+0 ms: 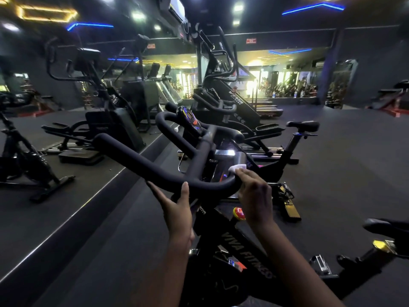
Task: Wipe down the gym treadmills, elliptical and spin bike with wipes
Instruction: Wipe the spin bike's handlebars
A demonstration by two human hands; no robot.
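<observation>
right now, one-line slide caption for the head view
Left hand holds the black padded handlebar; right hand holds a white wipe against it

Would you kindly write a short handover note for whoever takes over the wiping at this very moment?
Left hand: grips the handlebar of the spin bike from below, steadying it.
Right hand: presses the white wipe onto the bar's right-hand bend.
Done: this handlebar is being wiped; which parts are already clean does not show.
Left: probably the rest of the bar, the console and the saddle, then the other machines behind.
</observation>
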